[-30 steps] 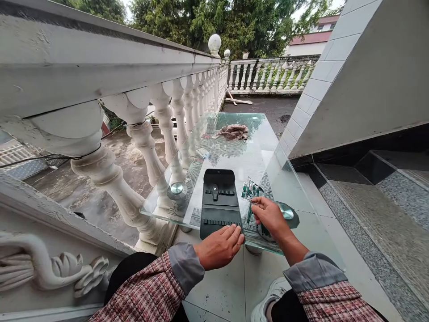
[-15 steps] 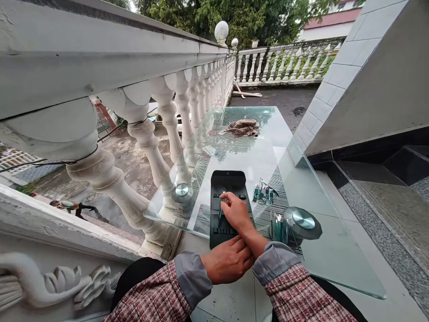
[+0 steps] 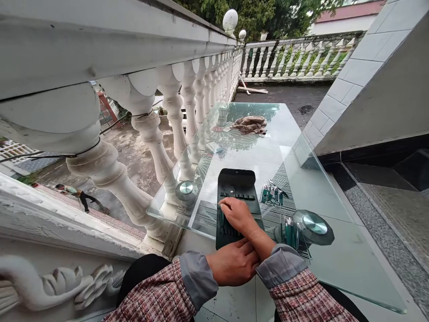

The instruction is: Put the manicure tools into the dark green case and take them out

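A black tool case (image 3: pixel 236 179) with rows of elastic loops lies unfolded at the near edge of the glass table (image 3: pixel 335 259). My right hand (image 3: pixel 237 215) is closed over its middle, with thumb and fingers pinching a slim dark green-handled tool (image 3: pixel 221 218) at the case's left side, over the near row of loops. Crossing beneath my right wrist, my left hand (image 3: pixel 232 264) grips the near end of the case; its fingertips are partly hidden. Several small green-and-silver tools (image 3: pixel 273 193) lie to the right of the case. Closer to me is another group of green-handled tools (image 3: pixel 291 230).
Round metal discs mark the table supports, one at left (image 3: pixel 186 190) and one at right (image 3: pixel 311 226). A crumpled brown cloth (image 3: pixel 250 125) lies toward the far end. A white balustrade (image 3: pixel 147 129) runs along the left. Below it, a person (image 3: pixel 77 194) is in the yard.
My right hand has moved down the case toward me, bringing the slim tool to the near loops. My left hand stays at the near end. The view has shifted slightly.
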Tool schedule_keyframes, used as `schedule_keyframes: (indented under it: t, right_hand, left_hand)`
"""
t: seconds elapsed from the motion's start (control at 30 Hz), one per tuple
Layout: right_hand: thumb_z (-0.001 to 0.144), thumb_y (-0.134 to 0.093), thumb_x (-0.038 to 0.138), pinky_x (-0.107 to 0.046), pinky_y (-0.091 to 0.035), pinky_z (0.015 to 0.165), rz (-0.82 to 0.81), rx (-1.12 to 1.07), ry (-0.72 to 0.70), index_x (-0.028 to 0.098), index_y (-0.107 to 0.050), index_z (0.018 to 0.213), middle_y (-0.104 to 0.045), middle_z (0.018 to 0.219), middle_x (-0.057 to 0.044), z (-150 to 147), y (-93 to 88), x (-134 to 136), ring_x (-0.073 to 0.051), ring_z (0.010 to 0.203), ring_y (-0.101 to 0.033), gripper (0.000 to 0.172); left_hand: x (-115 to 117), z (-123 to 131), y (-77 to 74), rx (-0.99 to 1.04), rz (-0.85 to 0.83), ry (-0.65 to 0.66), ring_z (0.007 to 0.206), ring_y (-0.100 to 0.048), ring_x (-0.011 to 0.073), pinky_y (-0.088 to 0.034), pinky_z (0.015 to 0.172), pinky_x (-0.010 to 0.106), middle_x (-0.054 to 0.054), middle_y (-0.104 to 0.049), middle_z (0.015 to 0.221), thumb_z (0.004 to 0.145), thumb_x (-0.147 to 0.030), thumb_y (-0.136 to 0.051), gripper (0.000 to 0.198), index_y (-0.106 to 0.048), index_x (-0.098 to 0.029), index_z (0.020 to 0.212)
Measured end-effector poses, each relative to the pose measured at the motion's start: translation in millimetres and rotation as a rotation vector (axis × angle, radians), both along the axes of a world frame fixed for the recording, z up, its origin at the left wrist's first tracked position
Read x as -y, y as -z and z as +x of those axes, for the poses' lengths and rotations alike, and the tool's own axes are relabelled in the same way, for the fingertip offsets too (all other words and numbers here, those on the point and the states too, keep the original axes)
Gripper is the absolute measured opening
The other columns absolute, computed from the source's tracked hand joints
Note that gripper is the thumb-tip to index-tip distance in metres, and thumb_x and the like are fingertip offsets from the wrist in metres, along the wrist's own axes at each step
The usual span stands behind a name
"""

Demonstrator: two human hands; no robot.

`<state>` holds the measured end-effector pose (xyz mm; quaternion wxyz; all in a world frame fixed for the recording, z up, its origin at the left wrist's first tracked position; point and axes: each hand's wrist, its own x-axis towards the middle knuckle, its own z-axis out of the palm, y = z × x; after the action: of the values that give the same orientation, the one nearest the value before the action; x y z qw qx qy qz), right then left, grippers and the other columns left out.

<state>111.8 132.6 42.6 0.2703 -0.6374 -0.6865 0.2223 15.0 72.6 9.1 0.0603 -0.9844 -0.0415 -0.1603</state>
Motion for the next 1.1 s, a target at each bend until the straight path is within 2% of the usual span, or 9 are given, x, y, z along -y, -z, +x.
schedule_keyframes:
  t: [0.33,0.5,0.63,0.7,0.77,0.87,0.93,1.0,1.1]
  right_hand:
    - [0.084,-0.053,0.029,-0.025,-0.032,0.062,-0.030,0.214,-0.018,0.019,-0.062,0.069,-0.064,0.079,-0.002,-2,-6.1,11,-0.015,0.073,-0.056,0.020]
    - [0.086,-0.051,0.028,-0.024,-0.035,0.068,0.004,0.254,-0.040,0.020,-0.063,0.074,-0.064,0.083,-0.003,-3,-7.3,17,-0.014,0.079,-0.057,0.020]
    - [0.089,-0.047,0.029,-0.026,-0.038,0.072,0.071,0.312,-0.055,0.018,-0.065,0.076,-0.063,0.083,-0.006,-4,-4.4,24,-0.016,0.080,-0.057,0.025]
    - [0.089,-0.045,0.030,-0.026,-0.040,0.073,0.115,0.303,-0.065,0.019,-0.066,0.082,-0.062,0.085,-0.006,-2,-2.3,27,-0.017,0.082,-0.057,0.024]
    - [0.089,-0.045,0.029,-0.027,-0.041,0.076,0.188,0.245,-0.053,0.020,-0.064,0.097,-0.062,0.091,-0.007,4,-2.4,31,-0.018,0.086,-0.057,0.023]
    - [0.087,-0.045,0.027,-0.030,-0.042,0.079,0.307,0.106,0.026,0.020,-0.059,0.110,-0.062,0.096,-0.008,30,-9.2,36,-0.019,0.090,-0.056,0.028]
    - [0.085,-0.046,0.028,-0.030,-0.043,0.077,0.334,0.013,0.164,0.019,-0.061,0.100,-0.064,0.090,-0.007,59,-17.0,40,-0.019,0.083,-0.058,0.023]
    - [0.081,-0.048,0.033,-0.029,-0.042,0.074,0.301,-0.042,0.330,0.020,-0.062,0.090,-0.065,0.086,-0.006,95,-24.2,46,-0.018,0.077,-0.058,0.021]
    - [0.076,-0.052,0.038,-0.027,-0.040,0.065,0.104,0.007,0.522,0.022,-0.061,0.076,-0.066,0.075,-0.002,144,-28.8,59,-0.017,0.069,-0.058,0.018]
  left_hand:
    - [-1,-1,-0.7,-0.030,0.054,0.007,0.104,-0.056,0.0227,-0.039,0.098,0.038,0.013,-0.059,0.113,0.094,-0.017,-0.037,0.028,-0.059,-0.007,0.107]
    - [-1,-4,-3.8,-0.104,0.130,0.012,0.115,-0.050,0.0225,-0.036,0.101,0.037,0.012,-0.054,0.124,0.095,-0.014,-0.035,0.028,-0.056,-0.009,0.114]
    - [-2,-5,1.4,-0.138,0.156,-0.007,0.120,-0.047,0.0233,-0.039,0.100,0.034,0.011,-0.053,0.127,0.095,-0.016,-0.037,0.031,-0.052,-0.009,0.121]
    - [-3,-5,4.1,-0.143,0.161,-0.006,0.120,-0.047,0.0232,-0.038,0.101,0.034,0.012,-0.053,0.127,0.094,-0.016,-0.038,0.034,-0.048,-0.008,0.125]
    - [-4,-4,4.1,-0.135,0.160,-0.015,0.118,-0.049,0.0230,-0.038,0.102,0.035,0.012,-0.054,0.126,0.093,-0.015,-0.040,0.034,-0.047,-0.008,0.126]
    - [-5,-3,-0.9,-0.091,0.163,-0.026,0.120,-0.047,0.0244,-0.037,0.103,0.039,0.015,-0.050,0.130,0.094,-0.016,-0.039,0.035,-0.046,-0.006,0.127]
    - [-4,-3,-4.9,-0.066,0.187,-0.031,0.124,-0.044,0.0262,-0.035,0.105,0.040,0.017,-0.046,0.134,0.094,-0.017,-0.037,0.038,-0.043,-0.004,0.129]
    - [-4,-4,-7.4,-0.069,0.214,-0.034,0.125,-0.042,0.0273,-0.034,0.106,0.040,0.018,-0.045,0.135,0.095,-0.018,-0.037,0.040,-0.040,-0.002,0.131]
    - [-4,-4,-8.0,-0.089,0.220,-0.038,0.126,-0.041,0.0277,-0.034,0.106,0.040,0.017,-0.045,0.135,0.095,-0.019,-0.035,0.041,-0.039,-0.003,0.133]
